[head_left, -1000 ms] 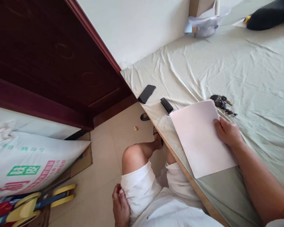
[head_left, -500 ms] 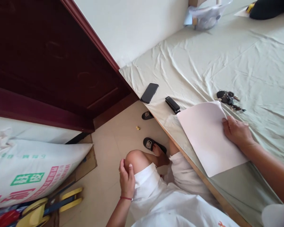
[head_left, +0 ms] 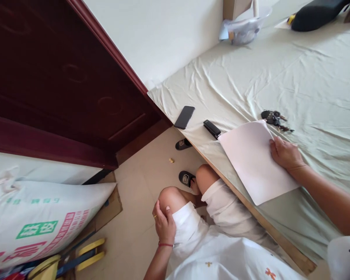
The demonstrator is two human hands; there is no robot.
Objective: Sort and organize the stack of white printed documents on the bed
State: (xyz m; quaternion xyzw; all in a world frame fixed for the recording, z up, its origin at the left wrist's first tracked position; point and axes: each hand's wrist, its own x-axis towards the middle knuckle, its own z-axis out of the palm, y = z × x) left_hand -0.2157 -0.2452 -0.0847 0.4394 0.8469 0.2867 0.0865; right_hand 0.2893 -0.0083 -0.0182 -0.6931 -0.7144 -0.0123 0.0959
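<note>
Nearest the camera, the left hand is laid flat over the left knee, its grip loose and closed on nothing. Further out, on the sheet-covered bed, the right hand is pressed onto the right edge of the white paper, the fingers spread flat on the sheet rather than curled round it, so the paper is pinned, not pinched. The paper lies slanted near the wooden bed edge, its near corner close to that edge. For the sheet to be handled well, it would best be kept flat under an even palm and slid rather than lifted, since the wrinkled cloth beneath could catch a corner and crease it; a second hand at the opposite edge would probably steady it. Just beyond the paper's far left corner a black stapler is seen, and beside that a dark phone. A bunch of keys lies just past the paper's far corner, close to the right hand's fingertips. At the far end, against the wall, a clear plastic tub is set.
</note>
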